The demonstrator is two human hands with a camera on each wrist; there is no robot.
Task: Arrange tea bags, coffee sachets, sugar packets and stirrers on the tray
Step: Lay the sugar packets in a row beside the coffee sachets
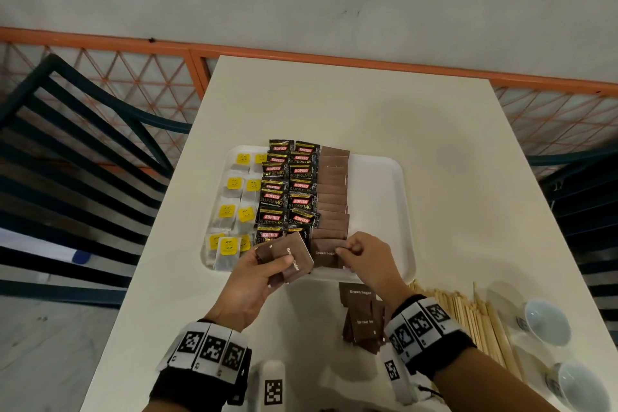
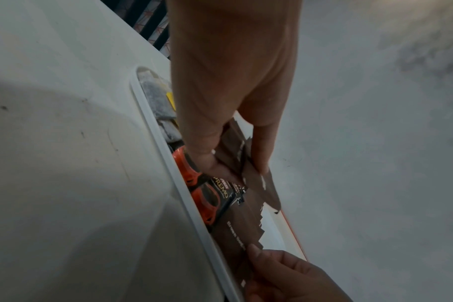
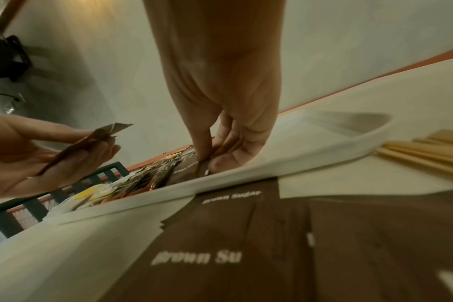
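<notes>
A: We logged the sugar step as under way. On the tray [image 1: 384, 177] the tea bags [image 1: 234, 207] filled the left columns, the coffee sachets [image 1: 287, 191] the middle two, and the sugar column [image 1: 332, 197] ran overlapped from far edge to near edge beside them.

B: Grip states?

A: Our left hand [image 1: 257, 281] held a small fan of brown sugar packets [image 1: 287, 261], thumb on top and fingers curled beneath, raised over the tray's near-left corner. Our right hand [image 1: 363, 259] pinched the nearest laid packet [image 1: 326, 254] at its right edge, thumb and fingertips [image 3: 221, 162] pressed to it against the tray floor.

B: And the relation that matters?

A: The laid packet's long axis ran across the tray, left to right, while the column itself ran away from us. The held fan sat just left of the right hand and tilted. We judged the right hand nearer the free tray strip, which lay to its right.

B: Remaining stock?

A: A loose pile of sugar packets [image 1: 363, 314] lay on the table [image 1: 334, 104] just under the right wrist; the stirrers [image 1: 468, 314] lay farther right, off the tray, beside two cups [image 1: 548, 321].

B: Risk?

A: We judged that releasing could nudge the overlapped row askew.
</notes>
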